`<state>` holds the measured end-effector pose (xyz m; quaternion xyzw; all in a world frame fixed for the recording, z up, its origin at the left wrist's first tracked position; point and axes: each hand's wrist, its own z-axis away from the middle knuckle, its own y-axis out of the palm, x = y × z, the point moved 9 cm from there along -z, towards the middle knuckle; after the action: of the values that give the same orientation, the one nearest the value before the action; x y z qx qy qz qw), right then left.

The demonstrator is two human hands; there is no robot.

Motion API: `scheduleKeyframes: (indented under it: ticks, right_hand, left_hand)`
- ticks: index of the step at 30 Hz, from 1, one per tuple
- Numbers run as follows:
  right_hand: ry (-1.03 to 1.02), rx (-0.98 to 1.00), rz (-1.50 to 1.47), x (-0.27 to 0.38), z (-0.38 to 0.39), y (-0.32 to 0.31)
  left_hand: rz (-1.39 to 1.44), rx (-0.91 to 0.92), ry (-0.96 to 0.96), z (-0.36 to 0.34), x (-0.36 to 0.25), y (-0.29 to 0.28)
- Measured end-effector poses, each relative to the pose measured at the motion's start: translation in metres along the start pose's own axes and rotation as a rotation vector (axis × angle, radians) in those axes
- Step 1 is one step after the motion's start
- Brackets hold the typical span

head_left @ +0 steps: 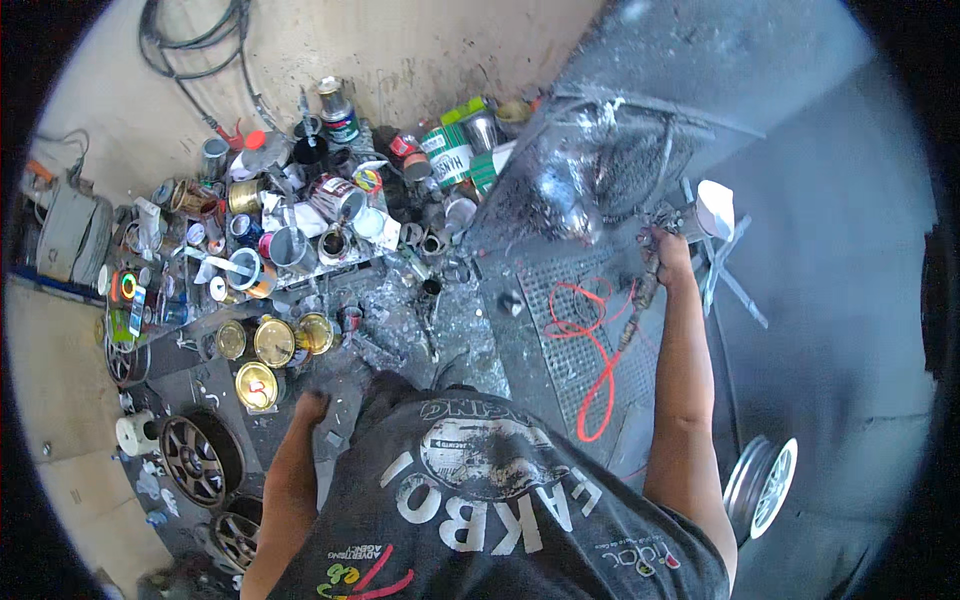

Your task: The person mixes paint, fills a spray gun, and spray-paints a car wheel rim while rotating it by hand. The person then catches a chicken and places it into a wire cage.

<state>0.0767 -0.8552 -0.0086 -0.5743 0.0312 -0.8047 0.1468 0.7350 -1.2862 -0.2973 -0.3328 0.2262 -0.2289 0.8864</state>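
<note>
My right hand (pixel 672 250), its arm stretched forward, is wrapped around a spray gun (pixel 655 220) with a pale cup (pixel 714 211) on it. A grimy wrapped hose (pixel 640 312) hangs below that hand and runs toward a loose coil of red air hose (pixel 590 390) over the floor grating. My left hand (pixel 312 405) hangs low beside my body, near a gold-lidded can (pixel 257 386); its fingers are too dark and small to make out.
A paint-splattered bench (pixel 350 262) on the left is crowded with cans, cups and brushes. More gold-lidded cans (pixel 274 341) stand in front of it. Wheel rims (pixel 203 456) lie at lower left, another rim (pixel 762 488) at lower right. A stained dark panel (pixel 590 165) leans ahead of me.
</note>
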Motion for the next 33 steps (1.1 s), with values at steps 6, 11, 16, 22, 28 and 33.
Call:
scheduleKeyframes:
  ticks: [6,11,16,22,28,33]
  right_hand:
    - [0.124,0.137,-0.444,0.025,-0.074,0.123]
    - [-0.737,0.219,0.698,0.077,-0.139,0.115]
    - [-0.293,0.204,-0.023,0.059,-0.147,0.172]
    - [-0.092,0.221,-0.275,0.069,-0.134,0.207]
    - [-0.040,0.322,-0.426,0.055,-0.135,0.227]
    - [-0.476,-0.153,1.281,0.053,-0.127,0.236]
  left_hand:
    - [0.390,-0.019,-0.287,0.063,0.114,0.054]
    - [0.250,-0.068,-0.083,0.102,0.068,0.038]
    - [0.731,-0.149,-0.474,0.185,0.098,0.104]
    - [0.694,-0.088,-0.497,0.232,0.112,0.130]
    - [0.677,0.012,-0.610,0.239,0.191,0.144]
    - [0.060,-0.181,0.068,0.156,0.226,0.069]
